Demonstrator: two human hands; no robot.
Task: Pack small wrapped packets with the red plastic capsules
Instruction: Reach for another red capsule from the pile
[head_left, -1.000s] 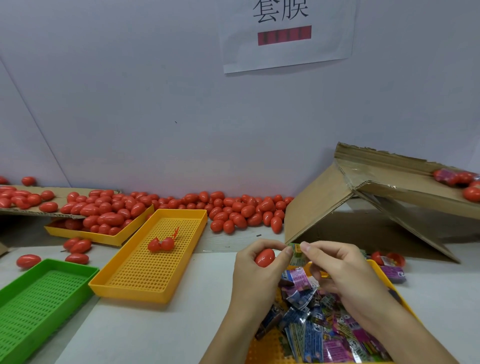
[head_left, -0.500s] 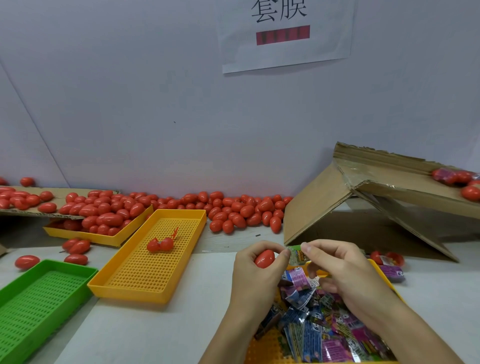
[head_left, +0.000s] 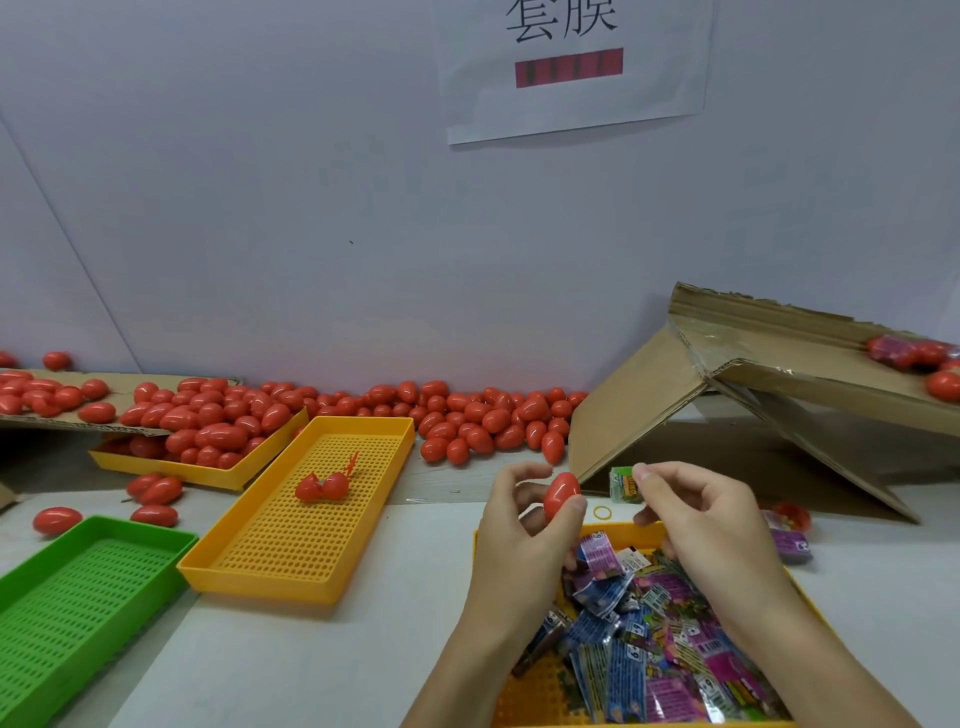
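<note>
Left hand (head_left: 524, 525) has a red capsule (head_left: 560, 496) in its grip at center frame, right hand (head_left: 701, 519) pinches a green packet (head_left: 625, 484). Below them, a yellow tray (head_left: 618, 531) stuffed with wrapped packets (head_left: 649, 639). Middle yellow tray (head_left: 291, 582) holds just one open capsule (head_left: 322, 487); green tray (head_left: 31, 680) sits lower left on the worktop (head_left: 291, 670).

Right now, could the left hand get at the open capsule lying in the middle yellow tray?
Probably not yet: the left hand already grips a closed capsule. Nothing blocks the way to the open capsule in the yellow tray.
</note>
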